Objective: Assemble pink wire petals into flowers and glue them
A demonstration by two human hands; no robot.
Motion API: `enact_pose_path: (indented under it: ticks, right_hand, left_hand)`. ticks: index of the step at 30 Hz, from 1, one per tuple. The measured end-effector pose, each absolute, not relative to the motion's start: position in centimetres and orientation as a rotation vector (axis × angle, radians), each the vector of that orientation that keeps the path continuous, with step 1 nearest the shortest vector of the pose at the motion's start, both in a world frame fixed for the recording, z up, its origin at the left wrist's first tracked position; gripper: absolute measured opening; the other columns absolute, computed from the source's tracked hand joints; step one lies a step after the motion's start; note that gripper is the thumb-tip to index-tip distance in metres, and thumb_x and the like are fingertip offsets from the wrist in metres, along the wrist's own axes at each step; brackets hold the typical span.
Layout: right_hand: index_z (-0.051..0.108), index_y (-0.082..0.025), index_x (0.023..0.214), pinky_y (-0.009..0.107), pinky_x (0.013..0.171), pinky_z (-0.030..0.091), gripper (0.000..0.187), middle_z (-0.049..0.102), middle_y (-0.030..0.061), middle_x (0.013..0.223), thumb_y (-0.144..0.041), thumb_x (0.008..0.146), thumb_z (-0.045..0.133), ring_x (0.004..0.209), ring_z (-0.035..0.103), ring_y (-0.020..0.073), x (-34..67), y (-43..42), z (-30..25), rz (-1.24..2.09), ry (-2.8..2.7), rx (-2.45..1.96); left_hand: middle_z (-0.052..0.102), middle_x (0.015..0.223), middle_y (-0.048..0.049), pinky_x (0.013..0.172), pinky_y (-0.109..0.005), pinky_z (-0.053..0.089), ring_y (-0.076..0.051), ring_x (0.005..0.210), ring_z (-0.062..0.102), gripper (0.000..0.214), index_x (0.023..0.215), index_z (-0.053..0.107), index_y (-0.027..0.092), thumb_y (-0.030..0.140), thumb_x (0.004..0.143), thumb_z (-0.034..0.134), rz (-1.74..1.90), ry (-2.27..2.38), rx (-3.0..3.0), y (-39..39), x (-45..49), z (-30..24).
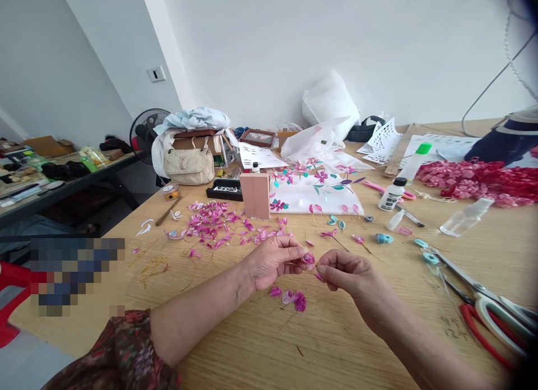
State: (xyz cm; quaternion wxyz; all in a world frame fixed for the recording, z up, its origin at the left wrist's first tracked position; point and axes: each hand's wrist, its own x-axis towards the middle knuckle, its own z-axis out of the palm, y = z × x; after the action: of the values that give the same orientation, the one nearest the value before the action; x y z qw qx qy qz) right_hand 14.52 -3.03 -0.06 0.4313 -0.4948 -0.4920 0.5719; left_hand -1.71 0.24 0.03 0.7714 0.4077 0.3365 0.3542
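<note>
Readable text is scarce: the white bottle (392,195) at 2 o'clock from the pink flower (308,258) has a label too small to make out, and the pencil-ish scrawl (456,326) at 4 is pretty iffy. Flower's mid-desk, left hand (271,262) gripping it in the fingertips, right hand (351,273) pinched tight at its edge. Wood-grain desk (235,345), pale plain wall (260,54) at 12, crinkly magenta petals (214,222) heaped around 10, smooth squared-off wooden block (255,195) at 11.
</note>
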Motion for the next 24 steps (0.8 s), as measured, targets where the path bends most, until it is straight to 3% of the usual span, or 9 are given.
enact_pose_path:
  ticks: [20,24]
  right_hand:
    - [0.056,-0.018,0.052,0.023,0.047,0.029,0.015,0.048,-0.0044,0.049,-0.025,0.061,0.065,0.048,0.037,0.0082,14.9,-2.5,-0.7,1.493,-1.269,-1.192]
    - [0.057,-0.019,0.064,0.023,0.047,0.03,0.015,0.046,-0.0062,0.049,-0.03,0.06,0.067,0.047,0.038,0.0082,14.8,-2.6,-0.7,1.478,-1.249,-1.194]
  left_hand:
    - [0.06,0.064,-0.0004,0.064,-0.021,0.041,-0.007,0.06,0.055,0.022,0.065,0.055,0.011,0.021,0.059,0.074,0.77,0.719,0.763,0.1,-1.5,-0.7]
    - [0.06,0.066,-0.0011,0.064,-0.02,0.041,-0.007,0.061,0.055,0.022,0.066,0.055,0.011,0.022,0.061,0.073,0.801,0.724,0.769,0.1,-1.5,-1.0]
